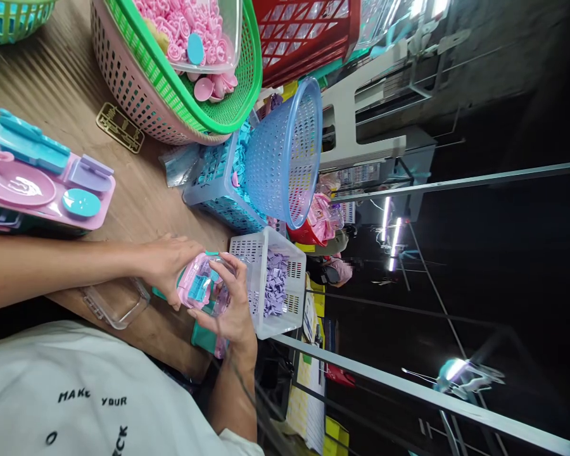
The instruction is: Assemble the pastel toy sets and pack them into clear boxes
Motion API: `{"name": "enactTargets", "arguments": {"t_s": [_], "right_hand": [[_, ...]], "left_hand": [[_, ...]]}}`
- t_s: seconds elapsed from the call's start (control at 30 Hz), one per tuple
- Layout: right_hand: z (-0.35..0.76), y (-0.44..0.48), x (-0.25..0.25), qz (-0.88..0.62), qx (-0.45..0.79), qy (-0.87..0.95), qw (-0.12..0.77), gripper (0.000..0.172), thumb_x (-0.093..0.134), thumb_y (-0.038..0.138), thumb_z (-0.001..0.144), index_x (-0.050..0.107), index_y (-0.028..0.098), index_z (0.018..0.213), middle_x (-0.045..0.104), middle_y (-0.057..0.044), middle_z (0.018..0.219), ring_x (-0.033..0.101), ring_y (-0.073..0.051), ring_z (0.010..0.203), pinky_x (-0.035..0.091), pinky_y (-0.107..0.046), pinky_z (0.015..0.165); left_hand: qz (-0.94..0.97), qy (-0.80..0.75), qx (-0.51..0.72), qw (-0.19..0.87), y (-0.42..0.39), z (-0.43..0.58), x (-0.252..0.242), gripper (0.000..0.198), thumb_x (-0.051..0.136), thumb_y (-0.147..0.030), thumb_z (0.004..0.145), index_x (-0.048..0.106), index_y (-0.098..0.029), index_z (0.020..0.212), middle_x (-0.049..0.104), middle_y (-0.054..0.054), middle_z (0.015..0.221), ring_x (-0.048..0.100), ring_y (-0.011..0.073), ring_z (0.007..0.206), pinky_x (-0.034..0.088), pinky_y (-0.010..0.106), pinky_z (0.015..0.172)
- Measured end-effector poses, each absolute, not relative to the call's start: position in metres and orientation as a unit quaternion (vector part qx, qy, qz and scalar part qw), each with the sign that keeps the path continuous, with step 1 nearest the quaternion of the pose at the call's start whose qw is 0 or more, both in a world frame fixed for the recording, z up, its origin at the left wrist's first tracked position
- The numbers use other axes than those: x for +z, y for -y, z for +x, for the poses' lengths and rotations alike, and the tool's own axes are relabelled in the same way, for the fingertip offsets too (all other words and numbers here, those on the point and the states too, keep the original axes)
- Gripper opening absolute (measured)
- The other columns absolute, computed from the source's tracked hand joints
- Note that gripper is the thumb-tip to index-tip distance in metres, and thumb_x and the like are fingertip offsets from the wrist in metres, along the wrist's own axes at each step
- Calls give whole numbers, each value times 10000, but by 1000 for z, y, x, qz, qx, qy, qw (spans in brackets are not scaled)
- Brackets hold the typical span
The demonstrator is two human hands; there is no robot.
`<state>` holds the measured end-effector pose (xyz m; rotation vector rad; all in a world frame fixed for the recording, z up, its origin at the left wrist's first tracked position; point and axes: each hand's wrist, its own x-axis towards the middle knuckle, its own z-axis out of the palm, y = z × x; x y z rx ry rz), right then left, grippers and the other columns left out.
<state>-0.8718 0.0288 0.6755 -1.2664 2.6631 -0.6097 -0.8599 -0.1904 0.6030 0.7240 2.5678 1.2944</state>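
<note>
Between both hands is a small pink toy case (188,282) with turquoise parts behind clear plastic. My left hand (160,269) is closed around its left side, thumb on the near edge. From the right, my right hand (235,313) grips the same case, thumb and fingers curled around its clear part. Some of the case is hidden by the fingers. A clear plastic cover (118,307) lies on the table beside my left wrist. Under my right hand, a teal piece (203,337) sits near the table edge.
Left of the hands stands a pink toy set (21,183) with turquoise and purple parts. Beyond are a green basket (247,82) of pink pieces, a tilted blue basket (275,152), a white basket (263,326) of purple pieces and a red crate (308,63).
</note>
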Motion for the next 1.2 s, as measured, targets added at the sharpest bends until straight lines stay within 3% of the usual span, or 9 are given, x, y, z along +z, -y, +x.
{"name": "enactTargets", "arguments": {"t_s": [0.43, 0.8, 0.97, 1.2], "right_hand": [[-878, -7, 702, -419, -166, -881, 143, 811, 865, 398, 697, 535, 314, 1433, 396, -90, 1431, 443, -299, 1408, 437, -487, 1180], [-876, 11, 718, -419, -121, -883, 173, 803, 855, 361, 698, 554, 245, 1434, 429, -119, 1369, 449, -307, 1379, 435, -474, 1179], [-874, 0, 708, -404, -163, -888, 147, 768, 834, 355, 710, 552, 288, 1421, 409, -98, 1398, 449, -294, 1386, 426, -476, 1189], [-870, -16, 689, -396, -200, -890, 110, 736, 818, 424, 706, 567, 278, 1383, 426, -96, 1388, 457, -299, 1371, 428, -489, 1182]], "left_hand": [[227, -864, 442, 82, 189, -860, 604, 1022, 954, -502, 465, 536, -166, 1335, 665, 136, 1294, 625, 374, 1184, 483, 397, 939], [231, -868, 437, 45, 187, -858, 602, 928, 949, -448, 495, 585, -176, 1304, 681, 114, 1306, 631, 342, 1195, 474, 382, 982], [233, -870, 429, 65, 187, -859, 602, 990, 949, -494, 488, 558, -156, 1332, 674, 144, 1297, 632, 352, 1187, 485, 398, 956], [227, -868, 434, 77, 189, -859, 606, 929, 954, -476, 471, 597, -139, 1259, 696, 138, 1228, 639, 370, 1150, 495, 414, 927]]}}
